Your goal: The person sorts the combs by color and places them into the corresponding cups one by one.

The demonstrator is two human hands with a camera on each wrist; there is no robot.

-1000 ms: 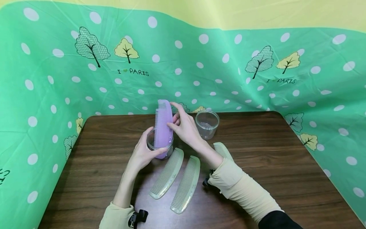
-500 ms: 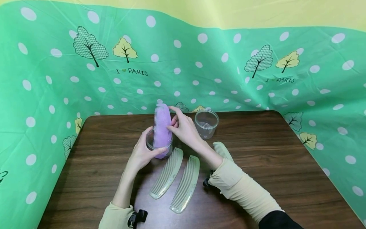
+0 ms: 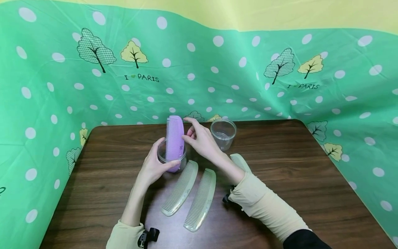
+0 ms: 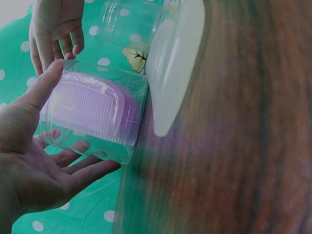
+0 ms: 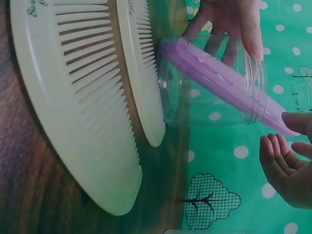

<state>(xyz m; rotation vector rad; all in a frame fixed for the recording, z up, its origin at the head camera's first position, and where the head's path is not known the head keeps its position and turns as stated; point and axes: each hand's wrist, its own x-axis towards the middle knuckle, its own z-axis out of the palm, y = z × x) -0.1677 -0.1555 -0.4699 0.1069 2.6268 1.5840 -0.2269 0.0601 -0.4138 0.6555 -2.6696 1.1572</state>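
Note:
My left hand (image 3: 155, 162) grips a clear jar (image 4: 87, 151), its thumb on the near side and its fingers round the far side. Two purple combs stand close together in the jar, their upper ends above the rim; the front purple comb (image 3: 175, 138) hides most of the other. Down by the jar's base their rounded lower ends show in the left wrist view. At the spine of the purple combs are the thumb and index fingertips of my right hand (image 3: 202, 140), with the index finger fairly straight. Two pale green combs, one nearer the jar (image 3: 181, 188), lie beside it.
A second clear jar (image 3: 224, 138) stands behind my right hand, near the back edge of the brown wooden table (image 3: 311, 180). Another pale green comb (image 3: 240, 162) lies partly under my right forearm. A green dotted cloth (image 3: 217, 79) rises behind the table.
The front purple comb has slid down into the jar and now lines up with the other. My right hand has lowered slightly, its thumb drawing back to the comb's edge.

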